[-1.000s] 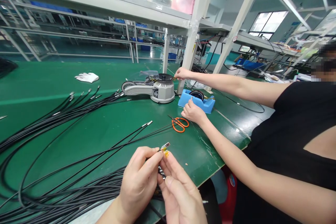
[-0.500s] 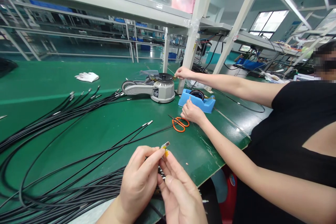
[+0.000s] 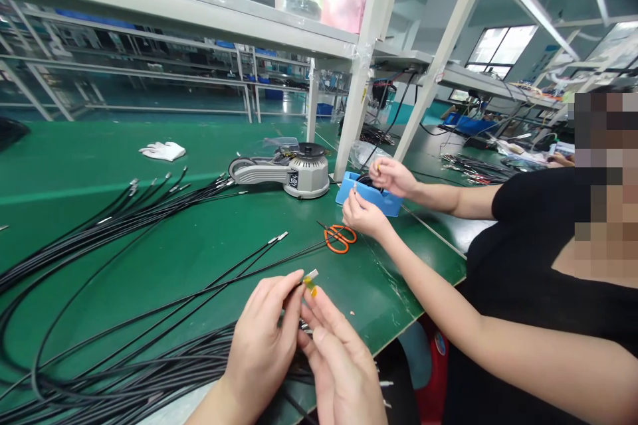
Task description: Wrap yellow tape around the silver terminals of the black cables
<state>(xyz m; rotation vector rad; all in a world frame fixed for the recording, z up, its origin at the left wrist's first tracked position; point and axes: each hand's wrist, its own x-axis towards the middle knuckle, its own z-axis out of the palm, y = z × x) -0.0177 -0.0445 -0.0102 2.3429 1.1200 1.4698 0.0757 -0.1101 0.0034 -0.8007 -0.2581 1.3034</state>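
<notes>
A metal-tipped black cable end [image 3: 310, 275], with a scrap of yellow tape [image 3: 313, 291] on it, is held up over the edge of the green tabletop [image 3: 164, 259], between the left hand [image 3: 262, 345] and the right hand [image 3: 341, 365]. The fingers [image 3: 282, 284] of the left hand are closed on it, and those of the right are curled in against it. Below and to the left, black cables [image 3: 124, 366] are spread in long loops. Further off, orange-handled scissors [image 3: 339, 239] are lying just beside a co-worker's hands [image 3: 366, 216], which are held at a blue tape dispenser [image 3: 371, 198]. A grey electric tape dispenser [image 3: 304, 176] is placed near it.
</notes>
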